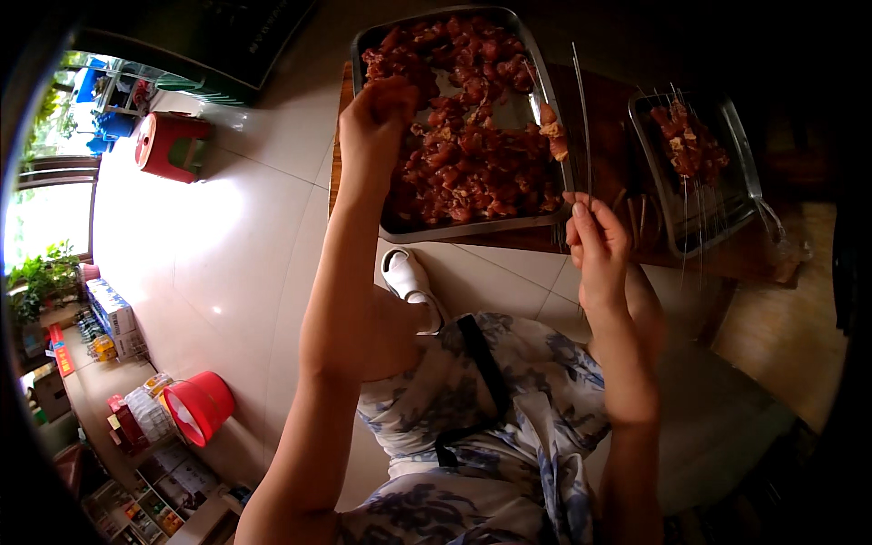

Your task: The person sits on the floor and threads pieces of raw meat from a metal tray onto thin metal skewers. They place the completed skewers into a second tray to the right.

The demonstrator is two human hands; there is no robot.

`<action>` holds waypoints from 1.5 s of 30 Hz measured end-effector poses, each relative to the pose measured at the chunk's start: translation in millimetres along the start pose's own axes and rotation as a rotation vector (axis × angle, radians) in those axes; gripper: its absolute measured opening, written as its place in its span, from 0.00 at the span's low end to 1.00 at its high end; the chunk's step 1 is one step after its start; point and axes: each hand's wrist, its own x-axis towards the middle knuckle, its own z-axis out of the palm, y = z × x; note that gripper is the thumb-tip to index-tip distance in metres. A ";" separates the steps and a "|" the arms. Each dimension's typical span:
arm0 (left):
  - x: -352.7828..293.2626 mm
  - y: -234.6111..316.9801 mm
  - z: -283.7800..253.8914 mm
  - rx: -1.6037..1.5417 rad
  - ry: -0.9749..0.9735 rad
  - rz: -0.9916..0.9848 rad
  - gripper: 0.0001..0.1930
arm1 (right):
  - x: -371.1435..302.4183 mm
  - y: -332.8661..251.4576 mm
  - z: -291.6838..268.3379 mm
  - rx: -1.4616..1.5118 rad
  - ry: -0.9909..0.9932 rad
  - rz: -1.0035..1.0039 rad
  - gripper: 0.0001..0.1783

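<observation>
A large metal tray [386, 229] full of raw, reddish chunks of meat [481, 173] lies in front of me on a wooden table. Over its left side, my left hand [377, 113] reaches down with fingers curled together at the meat; what they pinch, if anything, is hidden. Just right of the tray, my right hand [595, 236] is closed around the lower part of thin metal skewers [582, 109], which point up and away from me. Some paler meat pieces [552, 134] sit at the tray's right rim, close to these skewers.
A smaller metal tray [745, 163] at the right holds skewered meat [688, 145], with skewer ends jutting over its near edge. Crumpled clear plastic [788, 250] lies beside it. On the floor at left stand a red stool [168, 145] and a red bucket [202, 406].
</observation>
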 end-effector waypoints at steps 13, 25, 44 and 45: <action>4.7 -25.5 12.7 0.805 -0.154 0.428 0.13 | 0.3 0.2 6.8 0.028 -0.031 0.063 0.12; 14.9 -24.3 7.8 0.978 -0.171 0.467 0.15 | -0.2 -5.0 3.5 0.042 -0.037 0.074 0.12; -3.2 13.6 35.7 -0.769 -0.346 -0.445 0.15 | -4.0 -12.5 -7.7 0.029 -0.033 0.064 0.11; -2.3 11.7 33.9 -0.765 -0.351 -0.414 0.14 | -5.6 -10.4 -7.5 -0.010 -0.053 0.021 0.11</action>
